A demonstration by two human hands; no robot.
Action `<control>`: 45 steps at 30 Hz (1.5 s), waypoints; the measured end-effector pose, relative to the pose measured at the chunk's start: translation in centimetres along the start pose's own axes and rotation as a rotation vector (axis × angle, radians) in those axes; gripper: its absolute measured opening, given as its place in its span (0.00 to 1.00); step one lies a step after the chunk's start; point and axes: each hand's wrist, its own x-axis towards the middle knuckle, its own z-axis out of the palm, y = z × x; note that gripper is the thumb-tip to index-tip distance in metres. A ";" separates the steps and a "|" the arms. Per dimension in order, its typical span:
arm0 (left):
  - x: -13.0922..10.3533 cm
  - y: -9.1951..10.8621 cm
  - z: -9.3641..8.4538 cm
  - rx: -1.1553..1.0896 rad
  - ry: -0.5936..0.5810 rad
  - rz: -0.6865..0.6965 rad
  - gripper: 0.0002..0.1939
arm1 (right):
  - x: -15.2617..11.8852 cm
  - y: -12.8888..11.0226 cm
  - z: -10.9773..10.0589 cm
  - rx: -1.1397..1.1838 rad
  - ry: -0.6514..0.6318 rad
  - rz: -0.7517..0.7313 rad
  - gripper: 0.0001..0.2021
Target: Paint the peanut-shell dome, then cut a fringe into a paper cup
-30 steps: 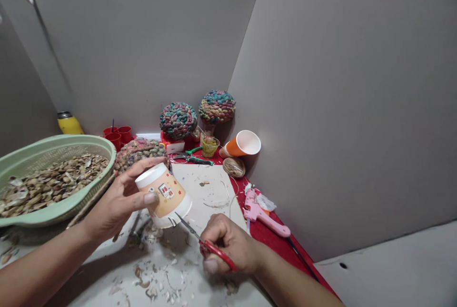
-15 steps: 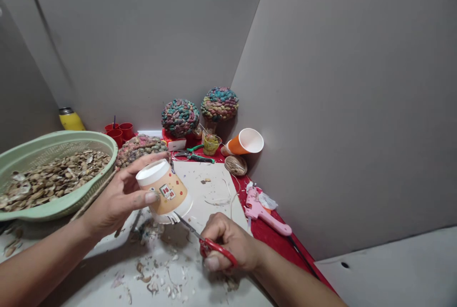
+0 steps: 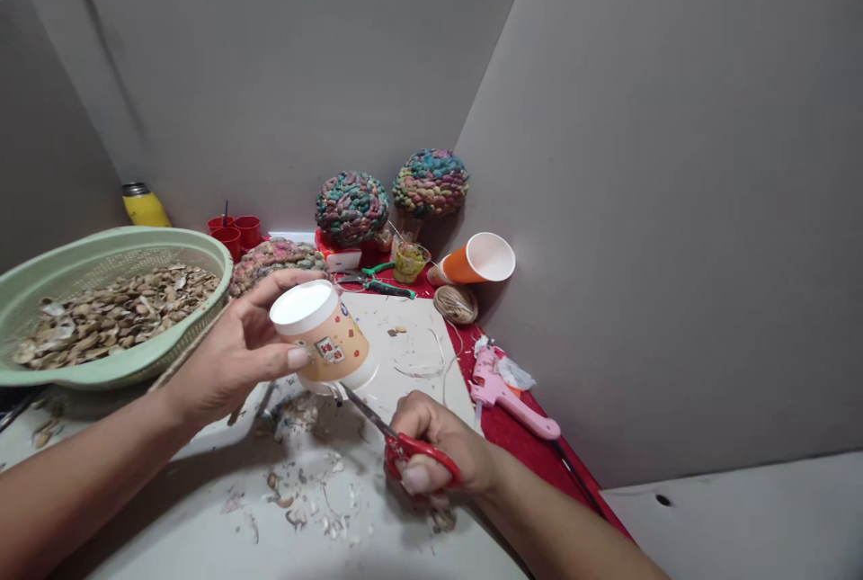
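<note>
My left hand holds a paper cup, orange with small printed pictures, tilted on its side-down slant with its white bottom facing up and left. Short slits run along the cup's lower white edge. My right hand grips red-handled scissors, whose blade tips touch that slit edge. Beneath both hands, shell scraps lie scattered on the white board.
A green basket of shells stands at the left. Behind are red cups, colourful domed pieces, green-handled pliers, an orange cup and twine. A pink glue gun lies at the right.
The view has shifted slightly, so most things appear a little further right. The cup has turned a little in my left hand, and the scissors stay at its lower edge.
</note>
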 end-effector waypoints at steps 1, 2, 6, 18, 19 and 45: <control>0.0 0.0 0.0 0.004 -0.003 0.006 0.28 | 0.0 0.0 0.0 0.001 0.001 -0.002 0.27; 0.0 0.0 0.0 0.007 -0.005 0.008 0.28 | 0.0 0.1 0.0 0.002 0.000 -0.003 0.27; -0.1 0.0 -0.1 0.000 -0.014 0.001 0.28 | 0.1 0.1 0.1 0.005 -0.018 -0.007 0.27; -0.4 0.3 -0.1 0.018 -0.017 -0.004 0.28 | 0.1 1.0 -0.3 0.100 -0.062 -0.041 0.29; -0.4 0.2 -0.1 0.013 -0.015 -0.006 0.28 | 0.1 1.1 -0.3 0.119 -0.072 -0.040 0.28; -0.2 -0.1 0.6 -0.083 0.020 -0.104 0.28 | 0.2 1.4 -0.6 0.183 -0.147 -0.052 0.27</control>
